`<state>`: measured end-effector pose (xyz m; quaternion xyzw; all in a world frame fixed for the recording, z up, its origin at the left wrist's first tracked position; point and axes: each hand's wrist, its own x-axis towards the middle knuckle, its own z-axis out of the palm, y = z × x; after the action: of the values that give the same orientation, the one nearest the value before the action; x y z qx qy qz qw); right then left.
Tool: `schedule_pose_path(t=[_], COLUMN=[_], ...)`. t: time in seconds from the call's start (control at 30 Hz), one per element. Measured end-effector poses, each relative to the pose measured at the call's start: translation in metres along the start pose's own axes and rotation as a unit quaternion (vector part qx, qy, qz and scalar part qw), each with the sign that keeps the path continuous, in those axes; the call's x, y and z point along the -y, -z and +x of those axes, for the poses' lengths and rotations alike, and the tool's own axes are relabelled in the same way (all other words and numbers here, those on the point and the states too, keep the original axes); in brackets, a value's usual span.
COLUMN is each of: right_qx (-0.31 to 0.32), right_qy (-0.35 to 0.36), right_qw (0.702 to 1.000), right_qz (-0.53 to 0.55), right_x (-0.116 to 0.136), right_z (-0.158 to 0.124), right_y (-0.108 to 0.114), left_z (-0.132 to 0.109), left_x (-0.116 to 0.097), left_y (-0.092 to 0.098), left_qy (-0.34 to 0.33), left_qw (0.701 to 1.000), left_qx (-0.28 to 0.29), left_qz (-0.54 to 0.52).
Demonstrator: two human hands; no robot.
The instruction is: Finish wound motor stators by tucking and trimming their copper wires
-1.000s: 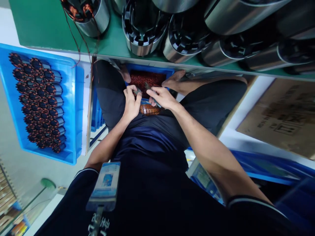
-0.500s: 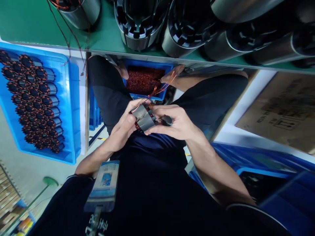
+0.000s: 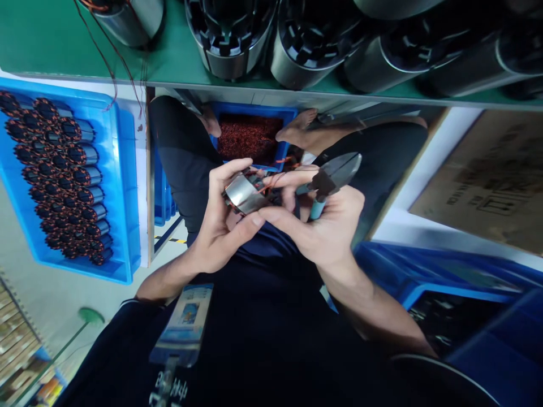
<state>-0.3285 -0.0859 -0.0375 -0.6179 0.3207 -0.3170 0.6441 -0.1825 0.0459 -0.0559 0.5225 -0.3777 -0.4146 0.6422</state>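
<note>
My left hand (image 3: 215,234) is wrapped round a motor stator (image 3: 243,193), a short silver cylinder with black slotted ends and copper wire. The stator lies tilted above my lap. Cutting pliers (image 3: 338,173) with blue-green handles rest in my right hand (image 3: 335,234), their jaws pointing up and away to the right. That hand's thumb and fingers also reach to the stator's right end, where thin copper leads (image 3: 278,180) stick out. My fingers partly hide the leads and the plier handles.
Large metal cylinders (image 3: 231,59) stand along the green bench (image 3: 38,42) ahead. A blue tray (image 3: 121,226) of wound stators (image 3: 82,175) is at left. Between my feet sits a blue bin (image 3: 289,121) of copper scraps (image 3: 246,138). A cardboard box (image 3: 492,181) is at right.
The pliers have swung round in my right hand, so their jaws now point outward. My right thumb has moved onto the stator's near side, and the long copper leads no longer stretch up right.
</note>
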Motion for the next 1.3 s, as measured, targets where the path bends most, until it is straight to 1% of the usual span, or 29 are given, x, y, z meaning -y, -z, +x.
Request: schedule_pose_path(t=[0.13, 0.2, 0.27, 0.33, 0.43, 0.5, 0.57, 0.63, 0.7, 0.73, 0.77, 0.83, 0.87, 0.93, 1.03, 1.2, 1.3], right_qx=[-0.046, -0.038, -0.029, -0.038, -0.067, -0.064, -0.046, -0.015, 0.036, 0.071, 0.108, 0.164, 0.183, 0.199, 0.208, 0.220, 0.215], right_qy=[0.022, 0.030, 0.032, 0.009, -0.070, -0.114, -0.142, -0.146, -0.128, -0.102, -0.068, 0.000, 0.025, 0.043, 0.047, 0.056, 0.069], right_qw=[0.999, 0.999, 0.999, 0.996, 0.981, 0.971, 0.969, 0.980, 0.991, 0.989, 0.980, 0.958, 0.950, 0.943, 0.940, 0.941, 0.934], right_qz=[-0.013, -0.009, 0.024, 0.076, 0.166, 0.200, 0.199, 0.136, -0.001, -0.082, -0.155, -0.237, -0.253, -0.264, -0.267, -0.252, -0.277], right_x=[0.000, -0.002, -0.004, -0.004, -0.001, 0.002, 0.006, 0.009, 0.014, 0.017, 0.020, 0.026, 0.028, 0.032, 0.035, 0.043, 0.047], right_z=[-0.004, -0.005, -0.005, -0.002, 0.005, 0.009, 0.009, 0.004, -0.006, -0.011, -0.015, -0.020, -0.021, -0.020, -0.016, -0.011, -0.011], right_y=[-0.006, -0.004, -0.002, 0.000, 0.004, 0.012, 0.026, 0.043, 0.059, 0.065, 0.069, 0.071, 0.070, 0.066, 0.062, 0.061, 0.061], left_z=[-0.001, -0.002, -0.004, -0.004, -0.001, 0.002, 0.004, 0.005, 0.006, 0.006, 0.006, 0.007, 0.007, 0.008, 0.008, 0.006, 0.004], left_x=[0.002, 0.006, 0.012, 0.015, 0.014, 0.010, 0.005, 0.000, -0.004, -0.006, -0.008, -0.012, -0.013, -0.016, -0.018, -0.015, -0.012], left_y=[-0.002, -0.004, -0.007, -0.010, -0.016, -0.017, -0.016, -0.013, -0.010, -0.009, -0.009, -0.009, -0.010, -0.013, -0.016, -0.015, -0.014], left_qy=[-0.022, -0.007, 0.013, 0.026, 0.044, 0.062, 0.081, 0.098, 0.118, 0.130, 0.141, 0.157, 0.161, 0.166, 0.161, 0.121, 0.110], left_qw=[0.999, 1.000, 0.999, 0.995, 0.990, 0.986, 0.982, 0.977, 0.971, 0.969, 0.966, 0.963, 0.962, 0.962, 0.966, 0.975, 0.979], left_qx=[-0.016, -0.025, -0.039, -0.048, -0.033, -0.027, -0.040, -0.061, -0.081, -0.088, -0.093, -0.101, -0.100, -0.098, -0.085, -0.049, -0.035], left_qz=[0.023, 0.009, -0.031, -0.081, -0.129, -0.151, -0.168, -0.181, -0.189, -0.192, -0.194, -0.196, -0.196, -0.192, -0.185, -0.178, -0.170])
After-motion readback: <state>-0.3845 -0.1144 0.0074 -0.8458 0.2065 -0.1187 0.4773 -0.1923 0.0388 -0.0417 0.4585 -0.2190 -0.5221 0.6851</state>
